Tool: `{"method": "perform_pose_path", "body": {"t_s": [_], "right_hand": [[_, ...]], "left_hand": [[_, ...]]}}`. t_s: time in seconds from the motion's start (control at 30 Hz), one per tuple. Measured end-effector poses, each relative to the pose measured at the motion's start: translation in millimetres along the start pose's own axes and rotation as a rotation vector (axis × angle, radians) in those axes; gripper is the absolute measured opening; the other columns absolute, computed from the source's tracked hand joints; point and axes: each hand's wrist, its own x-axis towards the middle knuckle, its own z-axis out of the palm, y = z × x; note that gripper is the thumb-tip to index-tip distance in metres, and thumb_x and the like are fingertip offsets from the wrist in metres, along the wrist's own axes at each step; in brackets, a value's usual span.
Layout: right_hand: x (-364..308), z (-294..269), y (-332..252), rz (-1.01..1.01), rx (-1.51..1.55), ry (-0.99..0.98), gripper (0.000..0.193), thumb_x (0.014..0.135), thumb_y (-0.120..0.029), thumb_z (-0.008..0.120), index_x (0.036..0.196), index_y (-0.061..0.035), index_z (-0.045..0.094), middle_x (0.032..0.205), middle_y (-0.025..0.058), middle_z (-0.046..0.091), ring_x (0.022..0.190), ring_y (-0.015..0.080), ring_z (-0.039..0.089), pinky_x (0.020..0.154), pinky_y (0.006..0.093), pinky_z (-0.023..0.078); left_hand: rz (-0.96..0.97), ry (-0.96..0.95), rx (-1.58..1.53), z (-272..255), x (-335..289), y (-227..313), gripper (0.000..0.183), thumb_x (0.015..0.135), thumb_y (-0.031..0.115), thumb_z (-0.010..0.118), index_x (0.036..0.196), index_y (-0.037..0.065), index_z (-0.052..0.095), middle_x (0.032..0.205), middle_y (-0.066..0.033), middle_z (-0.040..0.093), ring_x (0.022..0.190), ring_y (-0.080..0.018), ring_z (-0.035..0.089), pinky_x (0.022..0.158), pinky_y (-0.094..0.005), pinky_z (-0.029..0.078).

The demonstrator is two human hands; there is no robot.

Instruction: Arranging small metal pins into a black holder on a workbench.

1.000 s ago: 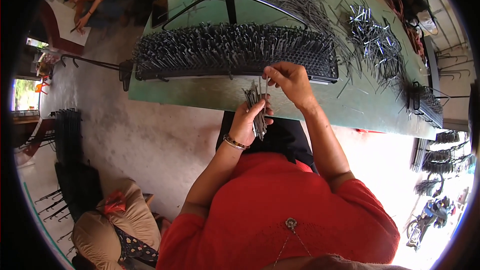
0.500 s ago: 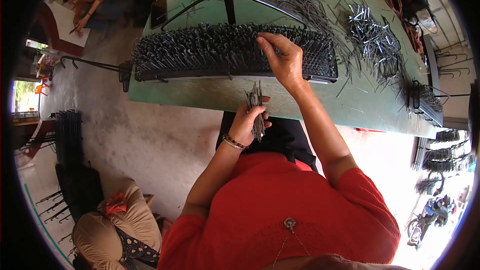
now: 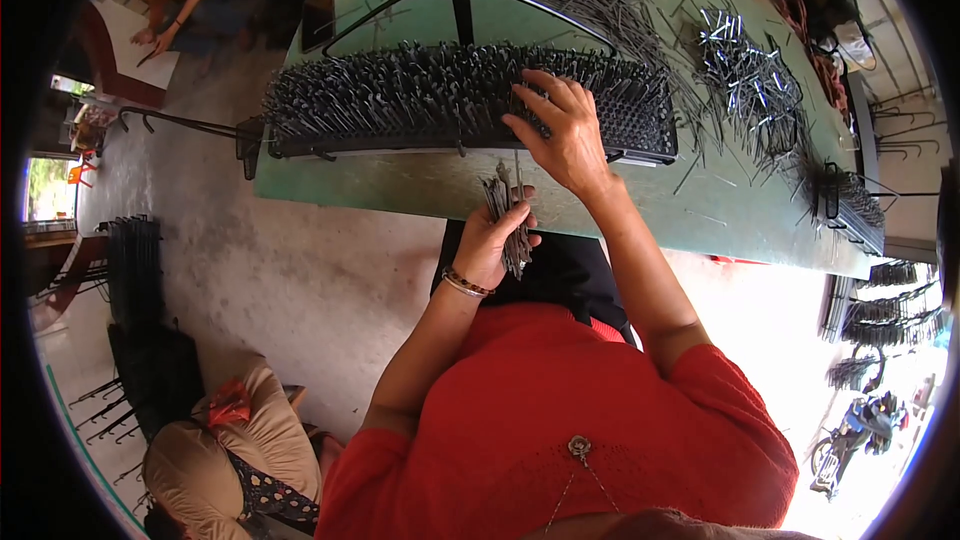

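In the head view, the green table's (image 3: 360,175) near edge ran just beyond the person's body, and a bare strip of its top lay between that edge and the front rim of the long black rack (image 3: 400,148). The rack's left end reached the table's left edge, where a hooked black rod (image 3: 190,126) jutted out over the open floor (image 3: 300,250). A black frame bar (image 3: 459,15) rose behind the rack, a heap of loose grey rods (image 3: 600,15) lay beyond its right half, and a shinier heap (image 3: 745,65) lay further right.

A dark flat rectangular object (image 3: 318,20) lay near the table's left edge; its face was too dark to tell whether it bore writing.

The left hand (image 3: 487,240), by the table's near edge, was closed around a bundle of thin grey rods (image 3: 498,202), the thumb pressed across it and the rod ends sticking out above and below. The right hand (image 3: 567,135) hung over the right half of the rack, thumb and fingers spread apart, fingertips close to the densely packed upright rods (image 3: 400,90); whether they touched could not be told.
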Motion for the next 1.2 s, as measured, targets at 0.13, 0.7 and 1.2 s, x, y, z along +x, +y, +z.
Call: {"method": "perform_pose_path", "body": {"t_s": [0.13, 0.7, 1.2], "right_hand": [[-10.4, -16.2, -6.7, 0.195, 0.225, -0.051, 0.016, 0.077, -0.014, 0.072, 0.089, -0.0031, 0.069, 0.096, 0.0096, 0.065, 0.082, 0.0243, 0.062, 0.072, 0.0336, 0.049], [-3.6, -32.9, 6.8, 0.707, 0.925, -0.089, 0.017, 0.090, -0.014, 0.061, 0.093, 0.0034, 0.063, 0.082, 0.0037, 0.065, 0.074, 0.0084, 0.058, 0.068, 0.0227, 0.048], [22.9, -19.5, 13.6, 0.320, 0.525, -0.022, 0.015, 0.086, -0.013, 0.065, 0.093, -0.0001, 0.065, 0.083, 0.0045, 0.065, 0.077, 0.0104, 0.059, 0.072, 0.0242, 0.047]], "left_hand": [[0.034, 0.016, -0.020, 4.6, -4.1, 4.8, 0.027, 0.089, 0.017, 0.061, 0.112, 0.004, 0.058, 0.081, -0.0001, 0.058, 0.072, -0.0074, 0.057, 0.059, -0.0242, 0.053], [0.033, -0.005, -0.127, 9.3, 1.0, -0.4, 0.022, 0.091, 0.016, 0.058, 0.109, 0.004, 0.056, 0.094, -0.0031, 0.059, 0.089, -0.0151, 0.060, 0.075, -0.0367, 0.056], [-0.002, 0.012, -0.096, 1.9, 0.6, -3.1, 0.026, 0.090, 0.015, 0.059, 0.112, 0.002, 0.056, 0.102, -0.0023, 0.057, 0.089, -0.0146, 0.059, 0.072, -0.0348, 0.057]]}}
